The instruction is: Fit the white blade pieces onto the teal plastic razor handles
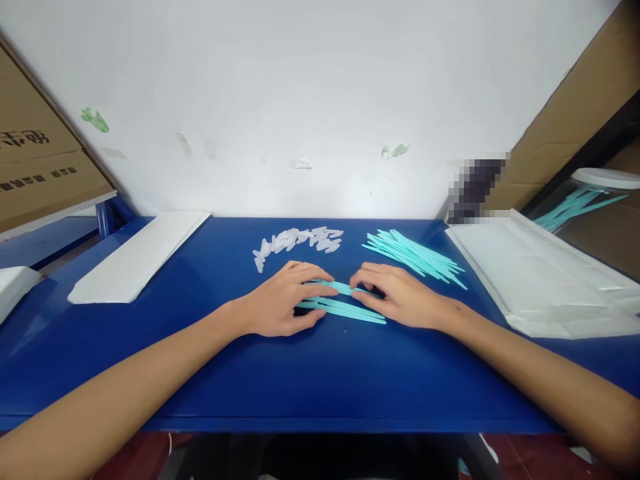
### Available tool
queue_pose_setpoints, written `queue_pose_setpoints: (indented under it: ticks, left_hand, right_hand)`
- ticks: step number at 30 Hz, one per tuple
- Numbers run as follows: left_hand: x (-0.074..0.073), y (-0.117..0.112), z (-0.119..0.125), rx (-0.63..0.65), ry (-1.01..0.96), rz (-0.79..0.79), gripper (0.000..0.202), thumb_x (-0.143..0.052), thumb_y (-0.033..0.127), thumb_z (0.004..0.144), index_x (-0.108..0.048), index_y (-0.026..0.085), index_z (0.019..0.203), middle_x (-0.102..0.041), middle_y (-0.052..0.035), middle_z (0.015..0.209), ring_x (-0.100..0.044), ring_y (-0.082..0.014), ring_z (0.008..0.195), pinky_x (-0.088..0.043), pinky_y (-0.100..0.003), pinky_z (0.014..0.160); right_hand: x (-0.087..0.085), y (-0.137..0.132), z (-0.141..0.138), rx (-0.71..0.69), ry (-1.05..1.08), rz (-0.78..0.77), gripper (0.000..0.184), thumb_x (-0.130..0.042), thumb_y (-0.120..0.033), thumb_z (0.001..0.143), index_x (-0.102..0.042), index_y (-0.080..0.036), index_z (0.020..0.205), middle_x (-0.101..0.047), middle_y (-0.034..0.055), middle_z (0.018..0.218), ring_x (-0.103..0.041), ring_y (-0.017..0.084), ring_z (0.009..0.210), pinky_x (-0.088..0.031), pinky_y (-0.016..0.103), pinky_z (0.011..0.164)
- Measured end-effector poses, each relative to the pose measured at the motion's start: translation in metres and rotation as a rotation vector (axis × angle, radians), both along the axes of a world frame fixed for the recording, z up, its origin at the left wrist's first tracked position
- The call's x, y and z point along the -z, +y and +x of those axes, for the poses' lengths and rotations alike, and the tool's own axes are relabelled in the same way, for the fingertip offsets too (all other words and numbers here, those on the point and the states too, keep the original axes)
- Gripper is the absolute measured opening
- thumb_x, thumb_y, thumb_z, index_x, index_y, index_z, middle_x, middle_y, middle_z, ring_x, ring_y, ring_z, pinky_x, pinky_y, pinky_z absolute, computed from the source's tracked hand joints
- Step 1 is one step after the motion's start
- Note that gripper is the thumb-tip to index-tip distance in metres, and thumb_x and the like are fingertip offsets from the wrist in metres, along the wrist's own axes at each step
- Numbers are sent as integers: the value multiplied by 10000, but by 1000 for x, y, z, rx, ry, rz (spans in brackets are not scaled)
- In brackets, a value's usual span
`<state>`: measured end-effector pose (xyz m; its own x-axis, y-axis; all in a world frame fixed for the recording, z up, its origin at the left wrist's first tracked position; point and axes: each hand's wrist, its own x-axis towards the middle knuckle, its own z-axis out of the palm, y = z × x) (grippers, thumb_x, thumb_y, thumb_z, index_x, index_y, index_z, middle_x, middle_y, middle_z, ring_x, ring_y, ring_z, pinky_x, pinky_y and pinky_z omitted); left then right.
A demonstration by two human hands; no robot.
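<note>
In the head view, several flat, tapered teal plastic sticks (345,309) lie on the blue table between my hands. My left hand (285,297) rests over their left ends. Its thumb is apart from the fingers, and the fingertips touch an upper stick (343,288). My right hand (400,293) has its thumb and index finger closed around the right part of that upper stick. Parts of the sticks are hidden under both hands. Beyond my right hand lies a loose pile of similar teal sticks (413,253). Small translucent whitish pieces (295,239) form a curved row behind my left hand.
White padded packs lie on the table (280,393) at the left (140,260) and right (555,273). A lidded clear jar (595,197) with teal sticks stands at far right. Cardboard (40,153) stands on the left, and a white wall (320,100) borders the back.
</note>
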<state>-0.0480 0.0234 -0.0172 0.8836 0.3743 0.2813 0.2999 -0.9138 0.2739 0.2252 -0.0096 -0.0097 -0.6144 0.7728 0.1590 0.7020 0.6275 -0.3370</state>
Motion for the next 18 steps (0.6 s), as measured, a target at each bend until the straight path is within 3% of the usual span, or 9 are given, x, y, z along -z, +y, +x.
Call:
queue_pose_setpoints:
  ticks: [4, 7, 9, 14, 18]
  left_hand:
    - [-1, 0, 0, -42, 61, -20, 487, -510, 431, 993, -510, 267, 1451, -467, -112, 1520, -435, -329, 1373, -335, -510, 1102]
    - [-1, 1, 0, -41, 76, -40, 475, -499, 441, 1000, -528, 257, 1438, -493, -106, 1506, -441, -323, 1379, -319, -511, 1120]
    - [-1, 1, 0, -37, 70, -45, 476, -509, 430, 997, -532, 247, 1435, -530, -101, 1477, -457, -312, 1368, -311, -502, 1134]
    - [-1, 1, -1, -36, 66, -53, 469, -527, 428, 984, -559, 236, 1411, -537, -104, 1469, -461, -315, 1365, -336, -492, 1126]
    - [-2, 1, -1, -30, 74, -59, 468, -537, 428, 978, -563, 242, 1407, -525, -95, 1484, -459, -310, 1374, -318, -492, 1139]
  right_hand:
    - [1, -1, -2, -25, -6, 9, 283, -425, -379, 1022, -653, -220, 1075, -616, 50, 927, -540, 153, 704, -376, 299, 642]
    - [0, 0, 0, -8, -16, 50, 289, -430, -377, 1017, -669, -225, 1073, -637, 55, 934, -567, 162, 728, -391, 302, 656]
    - [-1, 4, 4, 96, -38, 115, 287, -435, -370, 1008, -671, -220, 1072, -662, 57, 932, -586, 172, 743, -397, 308, 670]
    - [-7, 18, 28, 523, -244, 230, 332, -454, -378, 968, -675, -210, 1152, -715, 88, 1028, -644, 249, 833, -365, 323, 623]
    - [-9, 27, 46, 622, -338, 180, 354, -499, -410, 933, -700, -214, 1149, -720, 99, 1068, -659, 279, 905, -361, 320, 615]
